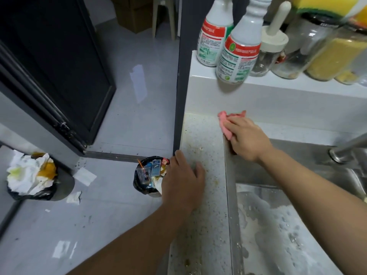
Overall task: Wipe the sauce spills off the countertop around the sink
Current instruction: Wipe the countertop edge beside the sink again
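Note:
A narrow speckled countertop [200, 132] runs left of the steel sink [282, 225], with brown sauce spots [195, 148] and smears along it. My right hand [248, 138] presses a pink cloth [225, 121] onto the far corner of the counter, at the sink's rim. My left hand [183, 180] lies flat on the counter's left edge, fingers apart, holding nothing. The sink holds soapy, foamy water.
On the ledge behind stand two white spray bottles [238, 50], glass jars [335, 52] and a sponge [317, 6]. A faucet [345, 148] rises at right. Two full waste bins [148, 176] [33, 177] and paper scraps sit on the floor at left.

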Motion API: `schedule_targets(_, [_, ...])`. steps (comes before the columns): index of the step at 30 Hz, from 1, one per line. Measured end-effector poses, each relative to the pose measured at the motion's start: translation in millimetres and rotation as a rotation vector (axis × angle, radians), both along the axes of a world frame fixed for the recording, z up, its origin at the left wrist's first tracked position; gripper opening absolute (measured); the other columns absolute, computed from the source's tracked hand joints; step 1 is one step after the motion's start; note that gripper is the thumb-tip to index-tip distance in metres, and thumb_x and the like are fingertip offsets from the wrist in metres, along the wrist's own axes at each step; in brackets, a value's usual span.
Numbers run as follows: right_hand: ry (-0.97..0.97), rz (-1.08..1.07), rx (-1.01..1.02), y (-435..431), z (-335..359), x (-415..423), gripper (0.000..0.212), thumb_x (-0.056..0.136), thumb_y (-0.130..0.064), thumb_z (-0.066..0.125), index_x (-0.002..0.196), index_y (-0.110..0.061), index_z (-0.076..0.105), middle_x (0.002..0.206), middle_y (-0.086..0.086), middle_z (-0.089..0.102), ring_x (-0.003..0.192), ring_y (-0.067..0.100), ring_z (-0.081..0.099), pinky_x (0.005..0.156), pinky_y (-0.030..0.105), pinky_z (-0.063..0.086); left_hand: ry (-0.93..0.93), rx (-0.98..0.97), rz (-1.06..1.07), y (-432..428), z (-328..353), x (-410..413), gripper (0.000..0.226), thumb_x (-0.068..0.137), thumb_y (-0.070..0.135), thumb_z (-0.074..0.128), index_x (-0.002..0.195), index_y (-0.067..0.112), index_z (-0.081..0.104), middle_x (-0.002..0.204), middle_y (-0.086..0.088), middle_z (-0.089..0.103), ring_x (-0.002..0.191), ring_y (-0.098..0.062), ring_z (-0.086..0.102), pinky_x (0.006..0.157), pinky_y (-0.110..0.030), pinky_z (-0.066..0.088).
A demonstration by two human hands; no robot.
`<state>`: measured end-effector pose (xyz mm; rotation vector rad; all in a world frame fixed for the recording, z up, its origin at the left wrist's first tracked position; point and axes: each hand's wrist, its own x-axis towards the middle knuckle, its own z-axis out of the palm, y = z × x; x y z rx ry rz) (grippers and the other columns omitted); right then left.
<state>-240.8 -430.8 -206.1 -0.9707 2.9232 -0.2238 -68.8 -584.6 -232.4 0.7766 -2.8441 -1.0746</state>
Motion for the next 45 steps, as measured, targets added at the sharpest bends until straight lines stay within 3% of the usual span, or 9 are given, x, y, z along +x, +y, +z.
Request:
schedule_targets(7, [-0.221,0.223,-0.206,-90,-14,16,0.061,0.092,0.01,0.046,0.145,-0.018,0.058,0.159,0.001,0.045,0.148,0.02,0.032,0.12,0.03,0.016,0.037,0.063,0.006,-4,0,0,0.054,0.099,0.046,0.036,0.14,0.011,0.031,0.123,-0.009,0.05,0.108,-0.026,0.054,0.089,-0.047,0.052])
schedule_targets(16, [-0.306,0.366,-0.269,-35,7,98,0.081,0.091,0.004,0.044,0.164,-0.022,0.02,0.171,-0.013,-0.001,0.155,0.001,-0.015,0.122,0.019,-0.016,0.115,0.353,0.105,-7,12,20,0.049,0.086,0.042,0.031,0.124,0.013,0.045,0.112,-0.007,0.055,0.098,-0.024,0.055,0.087,-0.049,0.051])
schedule_targets(19, [-0.34,0.413,-0.204,-19,14,105,0.064,0.093,-0.012,0.047,0.156,-0.017,0.041,0.167,-0.009,0.029,0.151,-0.008,0.012,0.126,0.02,0.001,0.086,0.482,0.111,-3,10,54,0.058,0.086,0.049,0.029,0.137,0.025,0.043,0.127,0.001,0.054,0.118,-0.02,0.054,0.103,-0.05,0.045])
schedule_targets(22, [-0.248,0.237,-0.226,-50,21,76,0.009,0.093,-0.011,0.053,0.102,-0.01,0.053,0.104,-0.007,0.05,0.103,0.001,0.044,0.103,0.034,0.044,0.026,0.402,0.012,14,12,81,0.069,0.095,0.043,0.029,0.159,0.025,0.015,0.159,0.003,0.03,0.145,-0.018,0.032,0.121,-0.043,0.027])
schedule_targets(29, [-0.127,0.138,-0.316,-53,10,123,0.012,0.09,-0.012,0.051,0.095,-0.022,0.046,0.118,-0.019,0.044,0.104,0.021,0.041,0.09,0.04,0.039,0.012,0.251,0.022,19,3,81,0.068,0.1,0.031,0.039,0.161,0.019,0.011,0.163,-0.003,0.028,0.145,-0.021,0.034,0.116,-0.042,0.034])
schedule_targets(32, [-0.154,0.269,-0.276,-24,7,136,0.027,0.094,-0.017,0.055,0.121,-0.02,0.055,0.13,-0.017,0.045,0.115,0.022,0.044,0.099,0.039,0.037,-0.03,0.168,0.035,23,6,79,0.073,0.094,0.046,0.022,0.16,0.014,0.013,0.16,-0.007,0.033,0.138,-0.026,0.044,0.108,-0.041,0.039])
schedule_targets(35, [-0.143,0.261,-0.09,-22,-9,128,0.066,0.105,-0.041,0.038,0.164,-0.02,0.018,0.173,-0.004,0.009,0.159,0.016,0.001,0.129,0.047,0.006,-0.043,0.115,0.034,24,6,77,0.07,0.096,0.041,0.029,0.159,0.012,0.015,0.158,-0.008,0.035,0.135,-0.026,0.047,0.106,-0.041,0.041])
schedule_targets(42, [-0.107,-0.052,0.052,-20,-9,58,0.065,0.11,-0.045,0.025,0.164,-0.021,-0.001,0.172,-0.002,-0.012,0.157,0.013,-0.019,0.127,0.049,-0.011,-0.067,0.092,0.029,25,12,79,0.069,0.1,0.032,0.038,0.159,0.012,0.009,0.156,-0.007,0.034,0.134,-0.027,0.046,0.106,-0.041,0.041])
schedule_targets(45, [-0.1,0.177,-0.04,-10,-9,121,0.069,0.108,-0.037,0.036,0.165,-0.021,0.001,0.17,-0.003,-0.018,0.156,0.016,-0.022,0.126,0.049,-0.015,-0.053,0.153,0.025,22,14,79,0.07,0.099,0.031,0.038,0.159,0.015,0.007,0.16,-0.007,0.029,0.138,-0.028,0.042,0.11,-0.043,0.039])
